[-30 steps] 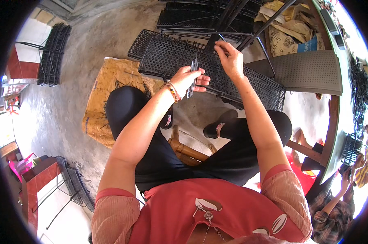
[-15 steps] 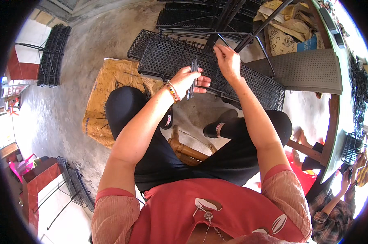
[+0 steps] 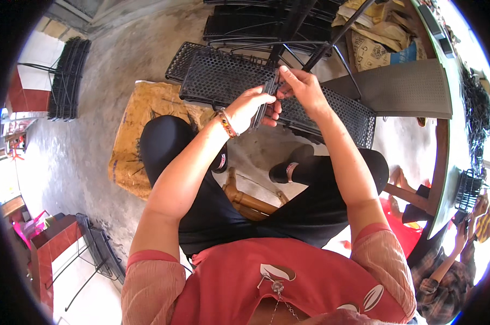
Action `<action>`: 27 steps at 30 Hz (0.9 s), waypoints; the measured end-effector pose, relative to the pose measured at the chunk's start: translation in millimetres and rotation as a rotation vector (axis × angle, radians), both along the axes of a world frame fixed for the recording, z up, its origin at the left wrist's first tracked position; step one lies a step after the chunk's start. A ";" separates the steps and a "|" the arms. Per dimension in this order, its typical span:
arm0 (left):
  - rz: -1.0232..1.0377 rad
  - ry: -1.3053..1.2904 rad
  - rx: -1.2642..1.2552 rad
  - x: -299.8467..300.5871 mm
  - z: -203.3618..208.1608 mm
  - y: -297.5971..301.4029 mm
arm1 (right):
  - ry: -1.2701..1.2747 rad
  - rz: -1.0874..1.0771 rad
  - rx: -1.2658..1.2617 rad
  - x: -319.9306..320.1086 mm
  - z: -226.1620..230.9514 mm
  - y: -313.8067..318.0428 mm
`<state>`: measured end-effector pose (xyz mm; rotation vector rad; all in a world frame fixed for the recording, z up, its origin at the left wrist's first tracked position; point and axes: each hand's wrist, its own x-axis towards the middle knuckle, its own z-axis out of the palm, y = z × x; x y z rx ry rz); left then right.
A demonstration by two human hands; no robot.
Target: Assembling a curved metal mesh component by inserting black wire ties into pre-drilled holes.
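My left hand (image 3: 248, 111) is closed around a bundle of thin black strips (image 3: 263, 111), held tilted above the floor between my knees. My right hand (image 3: 304, 91) is at the upper end of that bundle, thumb and fingers closed on it; whether it grips one strip or several is hidden. Just beyond both hands lies a long black perforated metal panel (image 3: 223, 76) with holes across it. A second perforated panel (image 3: 182, 57) shows from under its left end. Black bars of a metal frame (image 3: 315, 57) rise behind my right hand.
A yellow-brown sack (image 3: 134, 130) with loose thin black pieces lies on the floor by my left knee. Stacked black racks (image 3: 69, 78) stand far left. At right are a grey perforated sheet (image 3: 402, 95), a table (image 3: 442, 179) and a seated person (image 3: 445, 281).
My right hand has come down and left from above the panel to the bundle's upper end. The bundle in my left hand now leans more to the right. The view has shifted slightly.
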<state>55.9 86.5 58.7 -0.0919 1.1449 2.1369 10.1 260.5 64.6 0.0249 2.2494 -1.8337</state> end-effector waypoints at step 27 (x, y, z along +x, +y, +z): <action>0.027 -0.073 -0.071 0.7 -30.4 11.5 | 0.529 -0.240 0.102 -31.8 -30.9 18.4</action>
